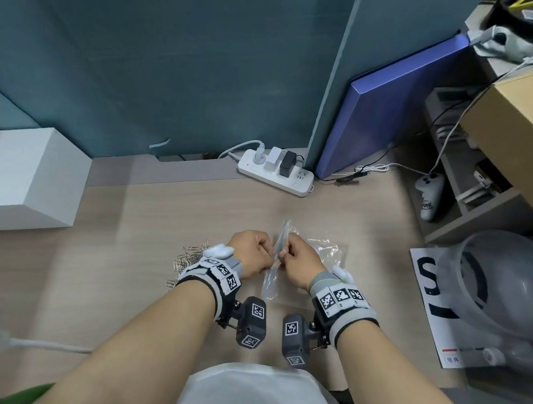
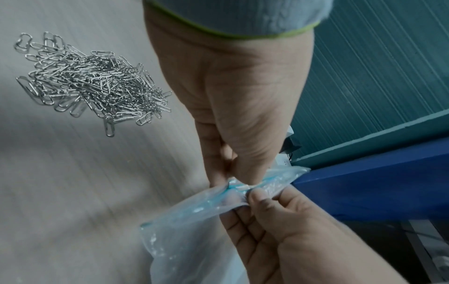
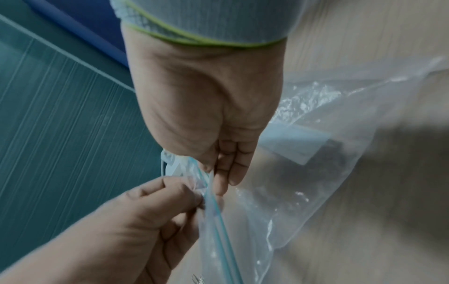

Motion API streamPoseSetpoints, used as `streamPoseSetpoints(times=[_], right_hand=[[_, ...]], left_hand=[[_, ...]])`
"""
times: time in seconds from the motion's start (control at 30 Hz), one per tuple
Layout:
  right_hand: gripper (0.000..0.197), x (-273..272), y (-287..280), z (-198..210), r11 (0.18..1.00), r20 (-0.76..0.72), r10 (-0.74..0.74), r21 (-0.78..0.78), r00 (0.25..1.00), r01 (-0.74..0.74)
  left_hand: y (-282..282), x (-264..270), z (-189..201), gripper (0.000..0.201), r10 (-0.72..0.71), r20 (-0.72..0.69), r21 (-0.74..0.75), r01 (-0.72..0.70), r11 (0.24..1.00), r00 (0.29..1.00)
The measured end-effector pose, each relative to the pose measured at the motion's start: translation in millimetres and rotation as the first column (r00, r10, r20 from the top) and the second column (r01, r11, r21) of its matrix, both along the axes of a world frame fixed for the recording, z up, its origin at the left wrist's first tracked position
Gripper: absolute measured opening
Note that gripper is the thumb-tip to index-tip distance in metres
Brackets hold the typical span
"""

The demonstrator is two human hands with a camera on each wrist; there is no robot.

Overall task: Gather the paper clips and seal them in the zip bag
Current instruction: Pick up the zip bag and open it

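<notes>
A clear zip bag (image 1: 272, 275) with a blue zip strip is held edge-up over the wooden desk (image 1: 156, 222). My left hand (image 1: 268, 248) and right hand (image 1: 286, 252) both pinch its top edge from opposite sides. In the left wrist view the left hand (image 2: 233, 178) pinches the strip of the zip bag (image 2: 194, 221), with the right hand (image 2: 252, 194) just below. The right wrist view shows the right hand (image 3: 213, 173) and left hand (image 3: 196, 198) close together on the zip bag (image 3: 218, 230). A pile of silver paper clips (image 1: 185, 259) (image 2: 92, 82) lies loose on the desk, left of my left wrist.
A second crumpled clear plastic bag (image 1: 326, 248) (image 3: 328, 134) lies right of my hands. A white box (image 1: 19, 173) stands at the left and a power strip (image 1: 275, 173) at the back. A printed sheet (image 1: 430, 297), a grey domed object (image 1: 507, 295) and shelving crowd the right.
</notes>
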State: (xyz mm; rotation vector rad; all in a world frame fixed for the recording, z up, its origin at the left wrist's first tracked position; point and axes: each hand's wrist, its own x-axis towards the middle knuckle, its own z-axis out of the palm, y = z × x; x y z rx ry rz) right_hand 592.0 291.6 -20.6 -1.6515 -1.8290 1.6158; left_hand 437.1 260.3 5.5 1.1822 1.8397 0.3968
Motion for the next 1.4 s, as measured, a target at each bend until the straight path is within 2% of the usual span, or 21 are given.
streamPoseSetpoints(times=[0.17, 0.27, 0.37, 0.47, 0.8, 1.07, 1.27, 1.4], right_hand=[[0.01, 3.9, 4.6, -5.0, 0.996, -0.087, -0.074, -0.051, 0.993, 0.07], [0.009, 3.2, 4.4, -2.5, 0.992, -0.082, -0.111, -0.06, 0.99, 0.107], [0.022, 3.2, 5.0, 1.2, 0.991, -0.083, -0.127, -0.053, 0.988, 0.123], [0.023, 3.7, 8.3, 6.0, 0.994, -0.068, -0.098, -0.049, 0.993, 0.094], [0.026, 7.9, 12.9, 14.2, 1.0, -0.05, -0.004, 0.007, 0.999, 0.004], [0.011, 13.5, 9.8, 13.7, 1.0, -0.063, 0.021, 0.018, 0.998, -0.02], [0.013, 15.5, 4.8, 11.1, 1.0, -0.085, -0.004, -0.013, 0.996, 0.002], [0.015, 12.5, 3.7, 9.4, 0.996, -0.113, -0.087, -0.03, 0.99, 0.084]], left_hand=[[3.0, 3.9, 3.3, 0.017, 0.038, 0.088, 0.001, -0.038, 0.999, 0.995], [3.8, 6.6, 5.8, 0.028, -0.039, 0.017, 0.07, 0.038, 0.997, 0.999], [4.7, 10.4, 6.2, 0.02, -0.149, -0.063, 0.1, 0.155, 0.983, 0.987], [7.4, 15.2, 8.4, 0.022, -0.166, -0.08, 0.11, 0.174, 0.979, 0.983], [10.6, 25.5, 10.8, 0.019, -0.081, -0.146, 0.155, 0.104, 0.982, 0.986], [5.2, 30.2, 11.1, 0.016, -0.063, -0.152, 0.16, 0.087, 0.983, 0.986], [-0.6, 33.1, 11.9, 0.017, -0.019, -0.118, 0.142, 0.036, 0.989, 0.993], [0.5, 35.0, 14.8, 0.019, 0.025, -0.074, 0.121, -0.016, 0.993, 0.997]])
